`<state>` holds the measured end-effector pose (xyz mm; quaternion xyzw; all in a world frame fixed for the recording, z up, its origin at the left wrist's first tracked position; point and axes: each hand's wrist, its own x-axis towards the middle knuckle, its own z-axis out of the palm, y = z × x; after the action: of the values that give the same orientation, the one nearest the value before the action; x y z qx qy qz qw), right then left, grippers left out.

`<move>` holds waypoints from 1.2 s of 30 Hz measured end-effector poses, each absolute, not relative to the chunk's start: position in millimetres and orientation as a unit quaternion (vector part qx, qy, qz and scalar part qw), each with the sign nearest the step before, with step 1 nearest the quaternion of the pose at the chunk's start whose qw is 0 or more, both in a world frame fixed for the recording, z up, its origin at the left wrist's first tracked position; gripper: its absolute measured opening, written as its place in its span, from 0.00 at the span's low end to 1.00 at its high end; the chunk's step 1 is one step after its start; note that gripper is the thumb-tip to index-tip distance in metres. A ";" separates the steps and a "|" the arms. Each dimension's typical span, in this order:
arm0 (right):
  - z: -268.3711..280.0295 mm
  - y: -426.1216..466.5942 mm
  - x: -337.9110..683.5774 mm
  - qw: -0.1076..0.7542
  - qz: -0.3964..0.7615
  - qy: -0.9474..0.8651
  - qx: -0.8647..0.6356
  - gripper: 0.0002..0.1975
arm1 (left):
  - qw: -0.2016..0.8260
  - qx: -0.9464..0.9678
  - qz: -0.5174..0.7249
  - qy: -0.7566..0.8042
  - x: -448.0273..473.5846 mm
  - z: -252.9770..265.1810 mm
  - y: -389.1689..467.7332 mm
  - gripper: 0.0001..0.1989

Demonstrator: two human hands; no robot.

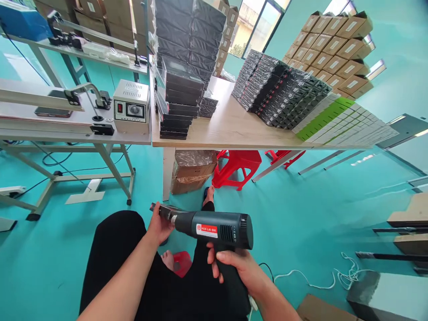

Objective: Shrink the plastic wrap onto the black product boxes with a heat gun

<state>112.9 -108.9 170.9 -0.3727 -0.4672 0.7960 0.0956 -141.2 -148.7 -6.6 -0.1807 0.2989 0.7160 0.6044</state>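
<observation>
Gripping the heat gun (227, 220), the right hand (239, 266) has its fingers curled round the handle, nozzle aimed left. Left hand (159, 229): fingers grasping a dark box (164, 211), just beside the nozzle (contact between the two cannot be told). Heat gun and dark box are over the lap (174, 296), near, short of the table (222, 129). On the table's left end, a black stack (182, 96); farther right, wrapped packs (277, 91). Beneath: carton (194, 171) at left, red stool (242, 159) just right of it. Left of the table, a white control unit (131, 100) stands on a bench (130, 139).
</observation>
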 end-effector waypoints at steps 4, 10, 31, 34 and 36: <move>171.8 -106.5 107.8 0.111 0.769 -0.472 -0.417 0.15 | 0.606 -0.152 0.723 0.294 -142.6 -7.5 -153.2 0.21; 170.0 -102.0 114.0 0.108 0.769 -0.487 -0.400 0.17 | 0.577 -0.159 0.759 0.256 -144.5 -5.6 -154.1 0.17; 178.6 -108.3 88.3 0.114 0.758 -0.517 -0.381 0.15 | 0.581 -0.183 0.744 0.275 -144.4 -16.3 -151.4 0.17; 175.2 -104.2 96.6 0.092 0.761 -0.506 -0.395 0.14 | 0.578 -0.208 0.741 0.270 -144.6 -16.4 -151.6 0.18; 173.1 -100.4 104.0 0.087 0.760 -0.500 -0.406 0.15 | 0.568 -0.222 0.747 0.265 -144.6 -14.9 -151.6 0.18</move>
<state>104.0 -100.4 173.1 -0.4063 -0.5000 0.7597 0.0873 -144.6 -151.6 -14.9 -0.2221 0.2647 0.7467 0.5683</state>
